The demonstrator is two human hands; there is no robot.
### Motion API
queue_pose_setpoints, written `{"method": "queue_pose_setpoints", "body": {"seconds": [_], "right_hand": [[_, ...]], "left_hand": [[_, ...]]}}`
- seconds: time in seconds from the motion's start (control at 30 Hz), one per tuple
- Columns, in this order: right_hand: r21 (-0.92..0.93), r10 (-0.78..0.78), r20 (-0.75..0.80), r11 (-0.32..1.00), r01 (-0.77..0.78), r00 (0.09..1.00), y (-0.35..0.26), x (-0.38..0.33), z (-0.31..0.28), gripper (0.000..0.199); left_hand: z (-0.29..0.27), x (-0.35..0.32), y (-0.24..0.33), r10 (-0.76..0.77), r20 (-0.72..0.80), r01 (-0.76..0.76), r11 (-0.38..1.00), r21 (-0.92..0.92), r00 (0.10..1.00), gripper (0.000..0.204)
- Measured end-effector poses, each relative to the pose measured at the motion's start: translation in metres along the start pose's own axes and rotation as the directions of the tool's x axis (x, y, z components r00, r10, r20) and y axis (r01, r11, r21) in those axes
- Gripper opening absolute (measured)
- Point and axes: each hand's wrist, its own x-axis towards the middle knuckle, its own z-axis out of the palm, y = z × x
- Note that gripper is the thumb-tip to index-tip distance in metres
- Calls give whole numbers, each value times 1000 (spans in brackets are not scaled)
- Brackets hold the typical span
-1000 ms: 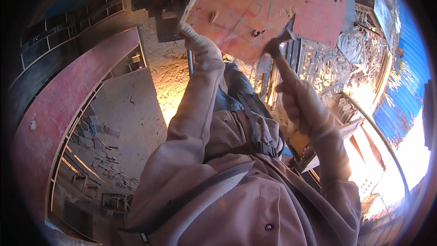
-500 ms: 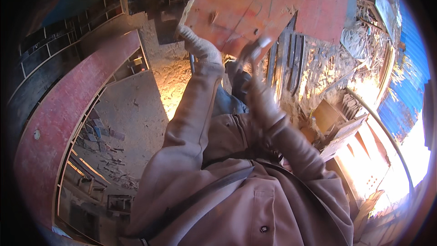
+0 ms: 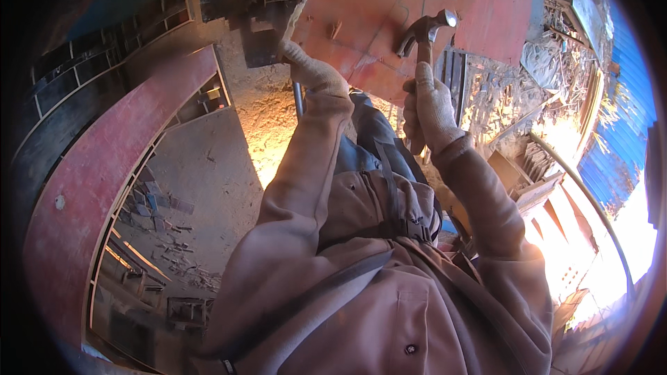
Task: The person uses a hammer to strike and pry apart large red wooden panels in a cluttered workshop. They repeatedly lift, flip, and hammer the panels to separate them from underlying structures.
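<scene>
A large reddish board, scuffed and with small holes, tilts up in front of me. My left hand, in a pale knitted glove, grips its lower left corner; the fingertips are hidden behind the edge. In my gloved right hand is a claw hammer, held by the handle with the thumb along it. The hammer's head is up over the lower part of the board, its bright face to the right and the claw to the left. I cannot tell whether it touches the board. A small chip-like piece sticks out of the board's surface.
A long red panel with a slatted edge stands at my left, with wood scraps on the ground past it. Debris and planks lie to the right, near a wooden crate and a blue corrugated sheet.
My right hand and the hammer have moved up and to the right, from a blur near the board's lower edge. The left hand keeps its grip, and has shifted slightly with the board.
</scene>
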Motion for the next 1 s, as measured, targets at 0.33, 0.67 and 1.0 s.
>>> {"method": "queue_pose_setpoints", "body": {"seconds": [0.33,0.67,1.0], "right_hand": [[10,96,-43,995,-96,994,-23,-16,1,58],[143,82,-40,987,-75,996,-20,-15,4,48],[223,322,246,899,-376,914,14,12,23,46]], "left_hand": [[14,-15,14,-162,-73,165,986,38,984,67],[25,-24,31,-245,-42,248,944,217,969,85],[-4,-40,38,-116,41,105,970,221,992,73]]}}
